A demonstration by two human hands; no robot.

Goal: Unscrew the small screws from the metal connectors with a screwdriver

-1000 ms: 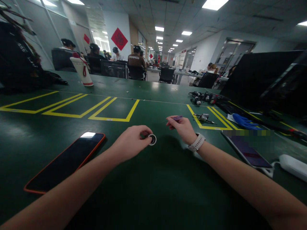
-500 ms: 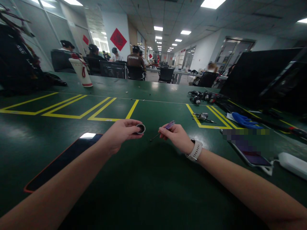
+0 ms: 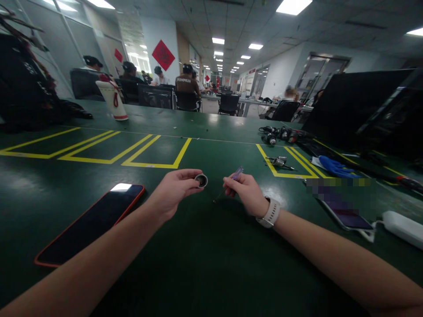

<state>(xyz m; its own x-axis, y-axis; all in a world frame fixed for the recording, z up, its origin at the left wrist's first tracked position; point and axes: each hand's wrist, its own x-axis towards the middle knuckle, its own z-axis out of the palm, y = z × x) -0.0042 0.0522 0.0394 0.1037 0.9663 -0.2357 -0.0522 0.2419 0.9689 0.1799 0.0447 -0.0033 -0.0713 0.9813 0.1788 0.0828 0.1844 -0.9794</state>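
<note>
Smartphone [image 3: 89, 224] in an orange case, one: face up on the green table [image 3: 198, 268], its near edge partly hidden by my left forearm.
White rounded block [image 3: 401, 226], one: at the right edge of my feed, a white cable beside it.
Second phone [image 3: 343, 209], one: lying beyond that block, its upper part pixelated.
Watch [image 3: 269, 213], one: pale perforated strap, on the right wrist.
Left hand [image 3: 173, 187]: thumb and fingers pinched nearly closed about a hollow metal ring [image 3: 202, 181], its dark opening turned toward me, held over the table between the two forearms' lines.
Right hand [image 3: 244, 189]: fingers curled, thumb pressed in, gripping a screwdriver [image 3: 238, 172] by its clear purple handle; the thin shaft slants down and left, tip apart from the ring. Whether the tip touches the tabletop I cannot tell.
Blue glove [image 3: 337, 167]: right side.
Metal parts [image 3: 280, 162]: inside a yellow tape outline.
Dark cylindrical fittings [image 3: 280, 134]: a loose cluster behind.
White cup [image 3: 114, 100], red-topped: far left.
Beyond the table: office chairs [image 3: 228, 103], seated people, and a red diamond-shaped sign [image 3: 163, 55] on a pillar.
</note>
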